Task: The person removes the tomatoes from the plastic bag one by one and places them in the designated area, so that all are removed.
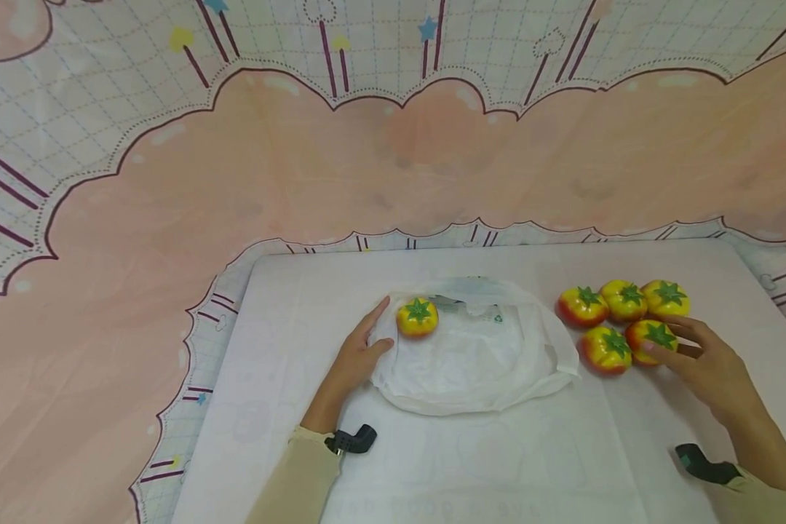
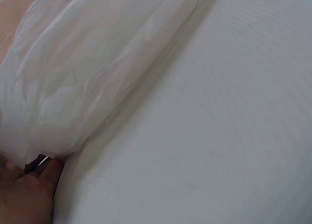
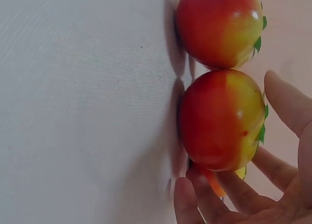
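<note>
A white, thin plastic bag with green print is spread out in the middle of the table. My left hand holds its left edge between thumb and fingers; in the left wrist view the fingertips go in under the plastic. One red-and-yellow toy tomato with a green leaf star sits at the bag's left part, near those fingers. On the right, my right hand reaches around another tomato. Its fingers spread along one side, while the thumb stands apart from the skin.
Several more tomatoes stand in a close group around the one at my right hand, two of them near the bag's right edge. A white cloth covers the table, and a patterned pink curtain hangs behind.
</note>
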Demonstrator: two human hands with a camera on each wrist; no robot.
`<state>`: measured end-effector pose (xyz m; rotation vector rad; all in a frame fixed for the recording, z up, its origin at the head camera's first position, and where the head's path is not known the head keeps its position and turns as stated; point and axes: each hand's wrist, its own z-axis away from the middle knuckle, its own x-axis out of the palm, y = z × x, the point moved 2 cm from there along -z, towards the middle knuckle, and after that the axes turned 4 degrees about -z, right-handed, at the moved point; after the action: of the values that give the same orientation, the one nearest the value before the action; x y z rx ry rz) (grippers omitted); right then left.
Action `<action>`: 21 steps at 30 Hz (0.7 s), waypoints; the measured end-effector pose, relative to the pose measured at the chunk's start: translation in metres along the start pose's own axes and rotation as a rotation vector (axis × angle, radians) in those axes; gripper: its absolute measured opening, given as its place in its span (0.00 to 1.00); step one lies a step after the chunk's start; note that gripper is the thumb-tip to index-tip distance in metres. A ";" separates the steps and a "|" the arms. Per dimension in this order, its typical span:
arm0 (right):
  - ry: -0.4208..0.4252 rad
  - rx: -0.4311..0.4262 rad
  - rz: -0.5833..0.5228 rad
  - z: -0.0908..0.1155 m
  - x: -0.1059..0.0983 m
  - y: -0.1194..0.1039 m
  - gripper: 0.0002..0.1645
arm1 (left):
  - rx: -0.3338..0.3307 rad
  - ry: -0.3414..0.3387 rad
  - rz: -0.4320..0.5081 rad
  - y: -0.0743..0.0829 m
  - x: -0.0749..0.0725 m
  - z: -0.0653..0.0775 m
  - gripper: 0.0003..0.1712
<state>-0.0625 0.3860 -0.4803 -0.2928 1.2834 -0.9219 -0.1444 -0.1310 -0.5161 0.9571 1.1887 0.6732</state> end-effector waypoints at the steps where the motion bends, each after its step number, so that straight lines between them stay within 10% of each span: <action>1: 0.005 -0.008 -0.007 0.000 -0.001 0.000 0.58 | -0.007 0.000 -0.002 0.000 0.000 0.000 0.41; 21: 0.164 -0.157 -0.045 0.012 0.007 -0.076 0.47 | -0.037 0.002 -0.017 0.000 0.001 0.000 0.41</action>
<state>-0.0833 0.3301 -0.4316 -0.3760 1.5088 -0.8988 -0.1444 -0.1305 -0.5166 0.9146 1.1813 0.6808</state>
